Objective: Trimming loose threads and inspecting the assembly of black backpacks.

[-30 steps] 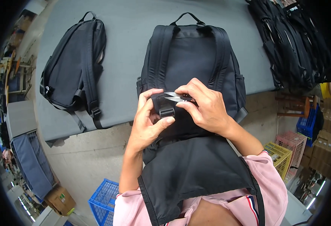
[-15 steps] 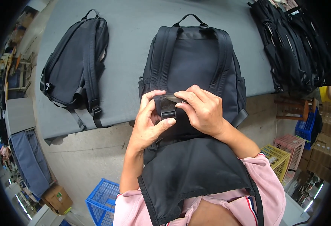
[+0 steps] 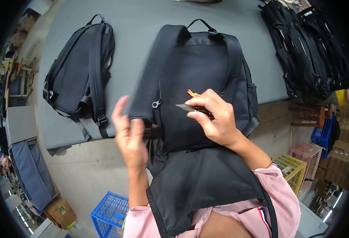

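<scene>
A black backpack (image 3: pixel 198 79) lies before me on the table, its strap side up. My right hand (image 3: pixel 216 115) is closed on small thread snips (image 3: pixel 185 107), their pointed blade toward the left, over the back panel. An orange cord (image 3: pixel 192 93) sticks out by that hand. My left hand (image 3: pixel 131 137), blurred by motion, has its fingers apart beside the lower end of the left shoulder strap (image 3: pixel 154 71), which is swung out to the left and blurred too. A zipper pull (image 3: pixel 156 104) shows at the pack's left side.
Another black backpack (image 3: pixel 77 67) lies at the left on the grey table (image 3: pixel 131 23). Several black packs (image 3: pixel 301 51) are stacked at the far right. A blue crate (image 3: pixel 109 214) stands on the floor below left, a yellow crate (image 3: pixel 287 168) at the right.
My left hand has let go of the strap buckle and moved left, and the left strap has swung outward. The snips have come away from the strap, still in my right hand.
</scene>
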### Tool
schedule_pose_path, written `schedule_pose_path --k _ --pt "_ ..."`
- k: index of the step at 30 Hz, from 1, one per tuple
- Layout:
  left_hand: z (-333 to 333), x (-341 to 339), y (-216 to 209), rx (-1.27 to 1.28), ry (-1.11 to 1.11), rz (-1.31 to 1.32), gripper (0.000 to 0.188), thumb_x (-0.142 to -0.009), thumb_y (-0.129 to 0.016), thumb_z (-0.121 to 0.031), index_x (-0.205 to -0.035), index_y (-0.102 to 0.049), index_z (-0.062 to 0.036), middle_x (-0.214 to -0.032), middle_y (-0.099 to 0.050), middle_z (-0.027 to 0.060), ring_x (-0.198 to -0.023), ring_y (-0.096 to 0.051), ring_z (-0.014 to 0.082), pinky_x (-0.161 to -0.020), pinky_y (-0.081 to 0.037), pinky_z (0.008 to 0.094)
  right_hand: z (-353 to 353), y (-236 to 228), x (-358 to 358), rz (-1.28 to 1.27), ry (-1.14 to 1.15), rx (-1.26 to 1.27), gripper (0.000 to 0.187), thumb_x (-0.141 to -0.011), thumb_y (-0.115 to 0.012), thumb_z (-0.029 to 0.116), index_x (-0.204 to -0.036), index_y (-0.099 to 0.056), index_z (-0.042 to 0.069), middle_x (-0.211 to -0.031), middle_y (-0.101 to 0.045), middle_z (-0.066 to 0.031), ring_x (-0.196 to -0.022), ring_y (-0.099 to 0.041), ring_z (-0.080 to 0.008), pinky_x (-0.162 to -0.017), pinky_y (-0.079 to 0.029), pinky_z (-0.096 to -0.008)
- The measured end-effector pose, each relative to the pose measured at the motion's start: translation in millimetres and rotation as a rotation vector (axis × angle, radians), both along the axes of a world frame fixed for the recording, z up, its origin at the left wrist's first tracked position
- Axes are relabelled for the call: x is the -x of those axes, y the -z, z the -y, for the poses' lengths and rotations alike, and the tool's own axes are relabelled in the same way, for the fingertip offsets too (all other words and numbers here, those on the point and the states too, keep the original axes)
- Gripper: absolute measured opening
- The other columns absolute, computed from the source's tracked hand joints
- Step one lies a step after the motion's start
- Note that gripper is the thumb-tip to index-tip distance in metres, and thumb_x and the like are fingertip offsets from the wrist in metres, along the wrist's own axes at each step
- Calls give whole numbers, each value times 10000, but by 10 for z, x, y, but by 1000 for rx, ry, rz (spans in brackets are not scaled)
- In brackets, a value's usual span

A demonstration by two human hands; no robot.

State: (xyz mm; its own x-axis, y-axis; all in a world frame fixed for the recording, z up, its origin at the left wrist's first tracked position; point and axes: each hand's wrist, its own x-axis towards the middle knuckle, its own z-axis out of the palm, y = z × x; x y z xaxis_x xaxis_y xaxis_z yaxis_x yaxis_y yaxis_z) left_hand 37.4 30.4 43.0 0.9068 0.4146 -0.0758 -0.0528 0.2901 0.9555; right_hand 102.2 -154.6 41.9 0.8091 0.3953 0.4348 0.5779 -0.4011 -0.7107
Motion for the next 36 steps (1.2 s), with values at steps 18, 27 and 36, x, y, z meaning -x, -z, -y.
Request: schedule_pose_path --k 18,27,36 --pt "92 73 180 423 365 -256 182 -925 -538 -228 -960 -454 -71 -769 -566 48 -556 -543 111 -476 -428 203 -403 -26 -104 -1273 -406 -871 264 -822 -669 116 -942 -441 59 -780 -531 -14 -546 -508 -54 -470 -419 -196" --pt "146 167 131 -781 307 -44 360 -695 -727 -116 -991 -578 25 -1167 -516 201 -998 -538 328 -799 -472 375 -588 5 -76 -606 -84 -682 145 -779 -624 -6 -865 -515 35 -719 -492 38 -636 -430 -8 -555 -383 -176" --pt "145 41 237 -601 363 216 290 -719 -692 -72 -951 -598 74 -1180 -521 153 -1071 -513 263 -874 -435 311 -337 281 -225 -1214 -317 -563 218 -813 -625 117 -1006 -597 20 -747 -463 50 -687 -445 -27 -644 -383 -179"
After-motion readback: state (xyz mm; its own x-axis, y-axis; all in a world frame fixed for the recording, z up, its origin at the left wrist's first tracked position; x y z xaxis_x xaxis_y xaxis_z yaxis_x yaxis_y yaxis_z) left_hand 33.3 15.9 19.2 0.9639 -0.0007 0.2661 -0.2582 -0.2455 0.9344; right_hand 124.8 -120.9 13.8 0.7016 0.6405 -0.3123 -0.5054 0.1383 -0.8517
